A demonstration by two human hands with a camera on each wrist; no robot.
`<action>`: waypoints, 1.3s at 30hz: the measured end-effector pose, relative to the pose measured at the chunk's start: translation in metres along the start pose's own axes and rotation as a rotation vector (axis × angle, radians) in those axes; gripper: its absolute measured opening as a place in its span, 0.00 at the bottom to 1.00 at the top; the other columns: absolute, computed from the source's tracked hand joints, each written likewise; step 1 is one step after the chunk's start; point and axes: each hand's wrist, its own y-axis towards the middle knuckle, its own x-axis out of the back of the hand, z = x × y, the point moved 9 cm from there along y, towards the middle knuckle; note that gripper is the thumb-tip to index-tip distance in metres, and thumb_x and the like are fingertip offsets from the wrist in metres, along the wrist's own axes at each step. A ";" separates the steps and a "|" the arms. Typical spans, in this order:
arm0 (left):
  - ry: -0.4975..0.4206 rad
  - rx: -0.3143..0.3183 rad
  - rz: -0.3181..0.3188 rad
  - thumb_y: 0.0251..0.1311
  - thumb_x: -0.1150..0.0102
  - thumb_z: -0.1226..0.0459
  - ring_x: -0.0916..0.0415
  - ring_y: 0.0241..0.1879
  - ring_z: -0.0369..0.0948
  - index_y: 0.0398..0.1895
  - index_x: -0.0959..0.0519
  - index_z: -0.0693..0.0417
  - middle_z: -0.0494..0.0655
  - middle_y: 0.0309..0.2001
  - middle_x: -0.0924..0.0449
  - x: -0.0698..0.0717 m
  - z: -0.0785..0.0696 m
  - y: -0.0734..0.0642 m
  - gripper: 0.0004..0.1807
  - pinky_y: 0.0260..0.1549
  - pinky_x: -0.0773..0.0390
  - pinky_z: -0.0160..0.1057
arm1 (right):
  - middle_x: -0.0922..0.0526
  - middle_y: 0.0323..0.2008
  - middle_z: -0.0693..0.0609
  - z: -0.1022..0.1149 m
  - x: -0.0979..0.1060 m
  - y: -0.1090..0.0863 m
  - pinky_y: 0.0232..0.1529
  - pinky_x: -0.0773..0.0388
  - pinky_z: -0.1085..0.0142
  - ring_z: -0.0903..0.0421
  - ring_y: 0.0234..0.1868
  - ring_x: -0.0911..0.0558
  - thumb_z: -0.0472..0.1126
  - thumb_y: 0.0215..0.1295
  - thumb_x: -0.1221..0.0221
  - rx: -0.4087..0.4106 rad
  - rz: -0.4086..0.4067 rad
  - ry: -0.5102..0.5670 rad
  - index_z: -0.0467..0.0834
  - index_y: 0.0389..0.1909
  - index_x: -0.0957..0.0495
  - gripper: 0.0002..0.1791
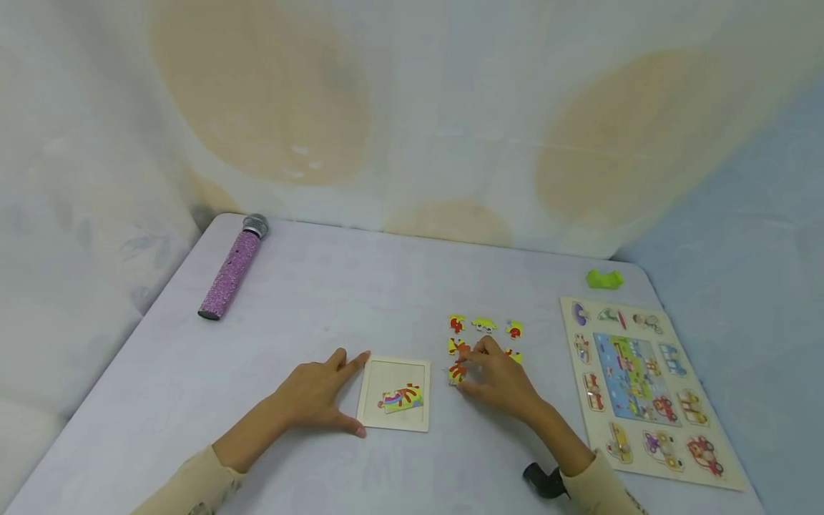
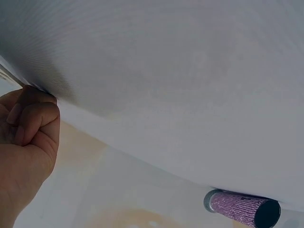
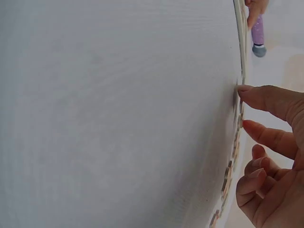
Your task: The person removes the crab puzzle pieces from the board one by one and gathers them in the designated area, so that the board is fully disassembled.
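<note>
A square wooden puzzle tray [image 1: 426, 418] lies on the table with a few joined pieces [image 1: 403, 400] in its lower part. My left hand [image 1: 315, 393] rests at the tray's left side, index finger at the upper corner, thumb near the lower one. Its other fingers are curled under in the left wrist view. To the tray's right, my right hand [image 1: 498, 379] pinches a red and yellow puzzle piece [image 1: 456, 374] between thumb and index finger, low at the tabletop. Several more loose pieces [image 1: 485, 325] lie in rows around it, some partly hidden by the hand.
A purple glittery microphone [image 1: 233, 275] lies at the back left. On the right is a large wooden picture board [image 1: 582, 422] with vehicle pieces, and a green object [image 1: 604, 279] behind it. A black curved object [image 1: 543, 481] lies beside my right sleeve. Draped cloth [image 1: 450, 143] surrounds the table.
</note>
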 end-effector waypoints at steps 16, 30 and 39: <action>-0.023 -0.001 -0.012 0.46 0.44 0.24 0.45 0.20 0.32 0.75 0.37 0.47 0.41 0.39 0.37 -0.006 -0.002 0.003 0.57 0.19 0.41 0.31 | 0.32 0.38 0.57 0.040 -0.012 -0.006 0.30 0.33 0.73 0.61 0.35 0.32 0.47 0.51 0.25 0.092 0.100 0.046 0.49 0.52 0.15 0.25; 0.012 -0.189 -0.167 0.59 0.34 0.45 0.45 0.18 0.28 0.54 0.16 0.38 0.35 0.33 0.36 0.008 -0.042 0.006 0.21 0.17 0.42 0.27 | 0.35 0.37 0.59 0.066 -0.036 -0.005 0.30 0.35 0.72 0.62 0.34 0.33 0.50 0.56 0.28 0.199 0.150 0.029 0.53 0.51 0.14 0.20; 0.104 -0.222 -0.236 0.55 0.34 0.41 0.46 0.16 0.28 0.51 0.15 0.32 0.36 0.33 0.36 0.009 -0.049 0.007 0.21 0.15 0.43 0.27 | 0.34 0.36 0.60 0.074 -0.035 -0.007 0.30 0.34 0.74 0.64 0.32 0.32 0.50 0.54 0.27 0.254 0.088 0.019 0.49 0.44 0.12 0.17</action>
